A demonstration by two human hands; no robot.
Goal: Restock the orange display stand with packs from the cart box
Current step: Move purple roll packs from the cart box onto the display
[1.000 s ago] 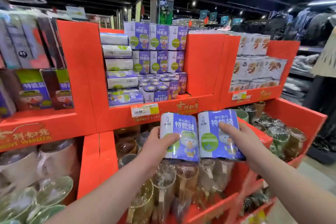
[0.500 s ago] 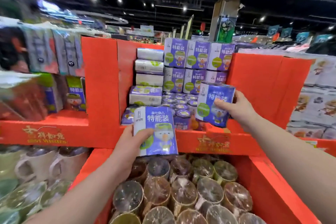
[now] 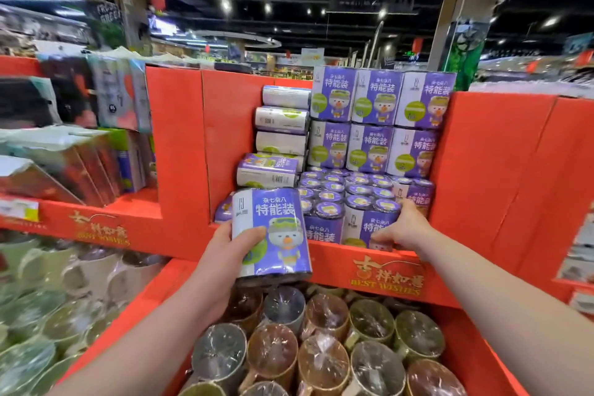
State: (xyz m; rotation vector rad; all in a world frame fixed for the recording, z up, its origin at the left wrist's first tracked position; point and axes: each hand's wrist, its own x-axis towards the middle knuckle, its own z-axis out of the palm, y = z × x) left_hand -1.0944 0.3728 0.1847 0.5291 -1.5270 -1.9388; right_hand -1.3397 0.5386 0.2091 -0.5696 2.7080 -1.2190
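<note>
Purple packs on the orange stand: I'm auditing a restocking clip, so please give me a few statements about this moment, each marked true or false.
1. The left hand grips a purple pack in front of the orange stand, not set on the shelf. True.
2. The right hand is empty. False: it holds a second pack at the front of the shelf.
3. The bin below the shelf holds wrapped mugs. True.
4. The upright packs at the back form a single row. False: two rows stand one on the other.
5. The side-lying packs at the compartment's left are stacked. True.
</note>
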